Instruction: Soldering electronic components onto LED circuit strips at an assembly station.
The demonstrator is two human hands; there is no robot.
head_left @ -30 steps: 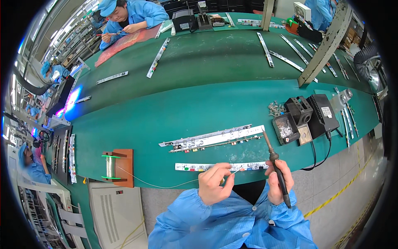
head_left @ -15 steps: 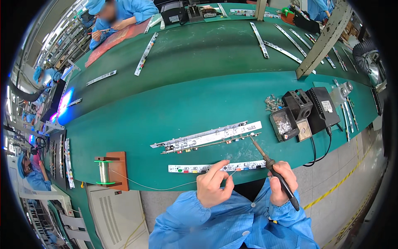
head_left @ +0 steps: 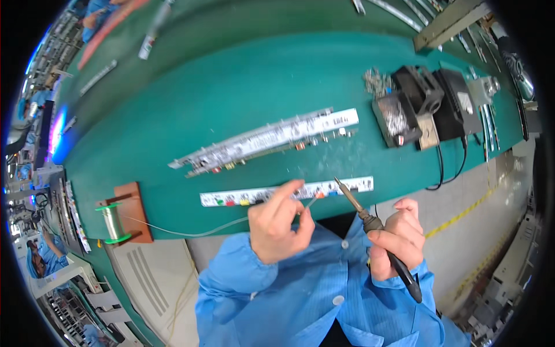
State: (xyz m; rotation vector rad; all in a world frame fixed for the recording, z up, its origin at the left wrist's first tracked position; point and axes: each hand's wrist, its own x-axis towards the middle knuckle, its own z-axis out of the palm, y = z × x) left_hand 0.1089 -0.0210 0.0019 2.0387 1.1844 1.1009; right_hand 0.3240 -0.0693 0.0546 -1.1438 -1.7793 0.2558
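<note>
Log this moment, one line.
left hand: pinching thin wire | right hand: gripping soldering iron | tip: near board strip, contact unclear | wire spool: left of hands

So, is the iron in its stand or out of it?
Out: the right hand holds the iron by its handle, while the black stand sits apart on the bench.

Own hands: two, left hand [head_left: 280, 225] and right hand [head_left: 402, 240]
Soldering iron [head_left: 371, 222]: one
Wire strand [head_left: 196, 235]: one
Wire spool [head_left: 113, 224]: one
Brown stand [head_left: 134, 208]: one
Circuit strip by the hands [head_left: 347, 187]: one
Overlapping strips beyond [head_left: 260, 141]: at least two, exact count unclear
Black parts tray [head_left: 411, 136]: one
Iron holder [head_left: 425, 92]: one
Black control box [head_left: 459, 113]: one
</note>
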